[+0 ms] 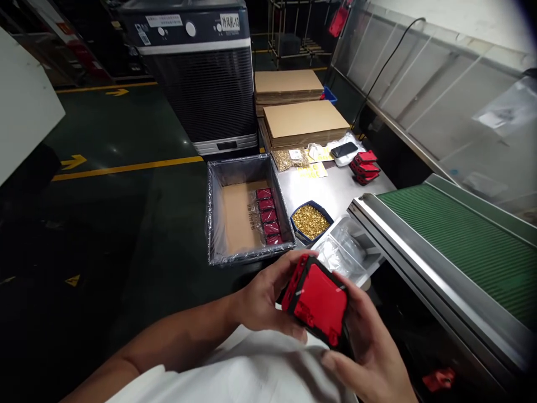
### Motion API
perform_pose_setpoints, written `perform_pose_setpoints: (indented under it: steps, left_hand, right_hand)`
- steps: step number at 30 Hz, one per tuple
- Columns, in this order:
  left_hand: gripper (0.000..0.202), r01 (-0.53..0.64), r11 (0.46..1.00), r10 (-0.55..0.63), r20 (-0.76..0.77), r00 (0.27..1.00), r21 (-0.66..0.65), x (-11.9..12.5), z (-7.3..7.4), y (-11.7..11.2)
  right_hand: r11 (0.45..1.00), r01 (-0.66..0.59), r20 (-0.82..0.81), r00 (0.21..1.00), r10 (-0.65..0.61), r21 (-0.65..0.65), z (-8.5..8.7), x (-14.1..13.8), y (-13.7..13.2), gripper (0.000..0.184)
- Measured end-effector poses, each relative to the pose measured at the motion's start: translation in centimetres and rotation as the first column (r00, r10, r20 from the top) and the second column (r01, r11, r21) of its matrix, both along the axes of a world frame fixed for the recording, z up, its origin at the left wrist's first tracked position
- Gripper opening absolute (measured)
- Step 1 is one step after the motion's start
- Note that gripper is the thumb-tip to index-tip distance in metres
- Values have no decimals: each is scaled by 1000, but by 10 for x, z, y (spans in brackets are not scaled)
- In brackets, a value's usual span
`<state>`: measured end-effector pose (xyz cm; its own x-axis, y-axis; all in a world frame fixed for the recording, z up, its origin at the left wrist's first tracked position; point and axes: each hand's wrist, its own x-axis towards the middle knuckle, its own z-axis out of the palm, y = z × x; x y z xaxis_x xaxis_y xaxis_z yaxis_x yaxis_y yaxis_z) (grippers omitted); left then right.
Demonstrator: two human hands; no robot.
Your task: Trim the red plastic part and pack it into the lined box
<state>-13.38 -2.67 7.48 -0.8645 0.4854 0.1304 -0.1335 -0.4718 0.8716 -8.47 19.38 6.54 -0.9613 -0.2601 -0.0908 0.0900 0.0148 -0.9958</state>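
Close in front of my body I hold a red and black boxy plastic part [321, 299], tilted, its flat red face turned up. My left hand [268, 299] grips its left side, fingers behind it and thumb along the lower edge. From the right, my right hand [369, 341] closes on the other side, thumb below. What the part is for does not show. Just beyond it sits a white tray [369, 263] with clear plastic bags. A blue bowl [295, 228] full of small brass-coloured pieces stands behind that tray.
Left of the bowl is a plastic-lined crate [210, 224] with several dark red parts [268, 215] in a row. A green conveyor belt [461, 229] runs along the right. Stacked red parts [364, 167], a phone [344, 149] and cardboard sheets [306, 120] lie farther back. An air cooler [201, 84] stands behind.
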Motion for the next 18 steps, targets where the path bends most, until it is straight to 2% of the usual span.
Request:
perform_pose_setpoints:
  steps: [3,5,8,11,13,15,18]
  left_hand:
    - [105,-100,967,61,-169,984,-233,-2,-4,-7]
    - [109,-114,932,11,-287,958,-344,-4,-4,-9]
    - [104,-101,880,-84,-361,929,-465,-6,-4,-7]
    - [100,-118,849,-111,-392,913,-515,-5,-5,-4]
    - [98,-93,854,-135,-391,911,-512,-5,-5,-4]
    - [96,-59,862,-154,-372,915,-503,-6,-5,-5]
    - [95,-37,864,-154,-334,930,-502,-7,-3,-7]
  right_hand:
    - [988,-11,81,996,24,-157,-1,-3,-9,88]
    - [976,18,121,993,8,-218,2,-5,-17,88]
    - [979,52,196,981,-12,-198,6,-8,-27,81]
    - [980,150,291,951,-107,-131,4,-11,-30,51]
    - [969,215,356,921,-160,-121,-1,-14,-29,36]
    - [962,238,376,910,-173,-134,-5,-14,-26,35]
    - [959,198,346,931,-118,-205,-9,-14,-22,38]
